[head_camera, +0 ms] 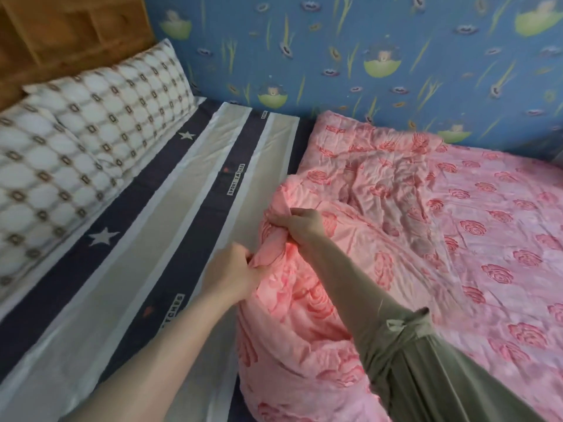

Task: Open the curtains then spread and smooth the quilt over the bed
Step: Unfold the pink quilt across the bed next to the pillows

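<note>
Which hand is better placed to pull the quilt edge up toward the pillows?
Probably the left hand: it grips the pink quilt edge beside the bare striped sheet; the right hand grips farther in.

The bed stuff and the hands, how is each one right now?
Pink quilt: partly spread, bunched and wrinkled at its near edge.
Striped sheet: flat, uncovered beside the quilt.
Pillows: lying at the head end, uncovered.
Left hand: closed, gripping the quilt's bunched edge.
Right hand: closed, gripping the same edge farther along.
</note>
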